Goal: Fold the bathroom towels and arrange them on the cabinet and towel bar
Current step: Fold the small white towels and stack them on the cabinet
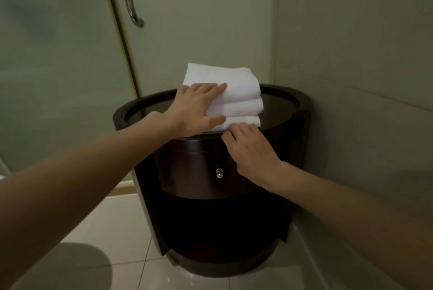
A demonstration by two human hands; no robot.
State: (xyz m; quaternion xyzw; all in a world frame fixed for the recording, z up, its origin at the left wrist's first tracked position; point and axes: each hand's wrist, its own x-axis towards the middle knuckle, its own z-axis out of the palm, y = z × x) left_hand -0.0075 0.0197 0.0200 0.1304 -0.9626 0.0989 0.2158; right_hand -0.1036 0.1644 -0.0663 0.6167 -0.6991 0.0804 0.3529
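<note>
Stack of three folded white terry towels (234, 93) sits on the round dark wooden cabinet (210, 219), right under both hands. Left hand (199, 108) lies flat with fingers spread against the stack's near-left side; right hand (248, 146) has its fingertips at the bottom towel's front edge, gripping nothing. They look soft, light and squishy, so I'd square them up from the folded edges.

Three folded white towels (236, 104) sit neatly stacked, rounded fold edges facing 6 o'clock, on the recessed top of a round dark wooden cabinet (210, 226), the pile close to the rim at 6 o'clock above its drawer's small metal knob (219, 173).
</note>
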